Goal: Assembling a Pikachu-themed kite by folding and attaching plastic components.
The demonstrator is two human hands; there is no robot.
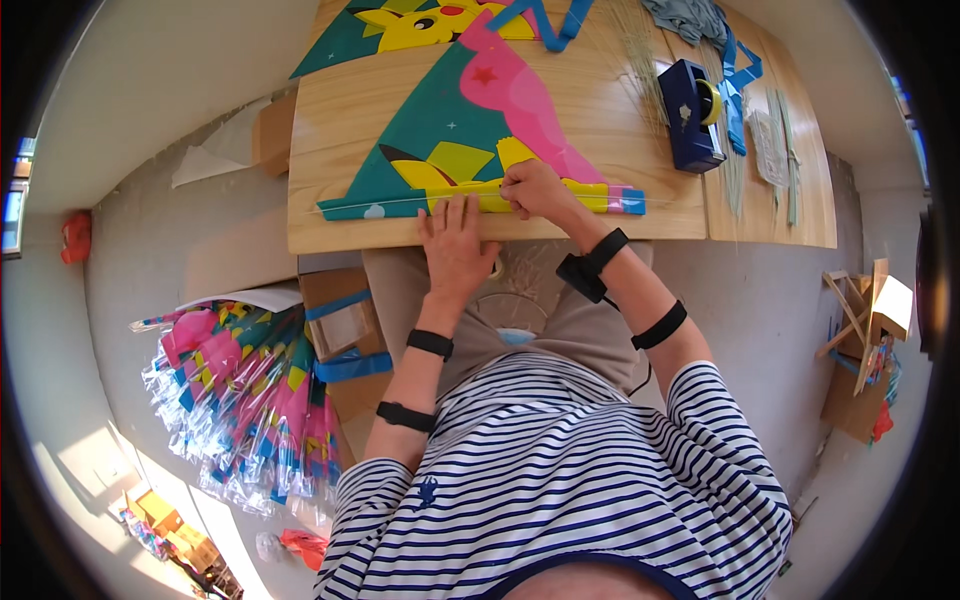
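A triangular kite (440, 130) of green, pink and yellow sheet, printed with a cartoon figure, lies on the wooden table (330, 110). Its near edge forms a folded strip along the table's front. A thin pale rod (365, 204) runs along that strip toward my right hand. My left hand (457, 245) lies flat, fingers stretched, their tips pressing on the strip. Just to its right, my right hand (540, 192) is closed in a pinch over the strip, where the rod ends at its fingers. The fingertips partly hide what they grip.
A second printed sheet (400, 35) lies at the far left. A blue tape dispenser (690, 115) stands at the right, beside thin sticks (735, 185) and blue ribbon (735, 110). Many wrapped kites (245, 390) are heaped left of my legs, next to a cardboard box (335, 290).
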